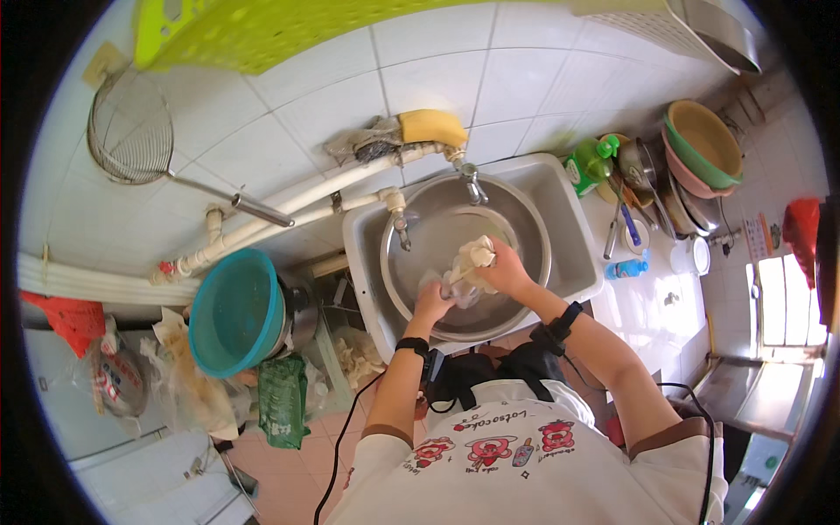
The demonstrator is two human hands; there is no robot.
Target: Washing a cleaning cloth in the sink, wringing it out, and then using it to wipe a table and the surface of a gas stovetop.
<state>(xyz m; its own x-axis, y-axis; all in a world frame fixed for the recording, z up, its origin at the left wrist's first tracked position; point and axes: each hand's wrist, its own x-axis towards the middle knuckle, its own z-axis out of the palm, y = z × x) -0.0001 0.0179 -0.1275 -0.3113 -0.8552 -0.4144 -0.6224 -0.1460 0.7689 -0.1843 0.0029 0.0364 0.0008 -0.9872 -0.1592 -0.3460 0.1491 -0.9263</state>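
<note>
In front of me a wide stainless-steel basin (453, 197) sits inside a grey sink (577, 239). My right hand (510, 268) grips a crumpled, soft cream-coloured piece (474, 257) above the basin; whether it is cloth or food I cannot tell. Just left of it and lower, my left hand (433, 303) has its fingers closed on a clear plastic bag (464, 295). The bag hangs between both hands and touches the cream piece or lies right under it. A metal tap (472, 184) reaches over the basin's far rim, and a second tap (401, 230) over its left side.
Left of the sink stands a teal plastic basin (233, 315), with a green bag (282, 400) below. On the right counter are a green pump bottle (590, 164), a blue-capped bottle (627, 269) and stacked bowls (705, 144). A wire skimmer (131, 131) hangs on the wall.
</note>
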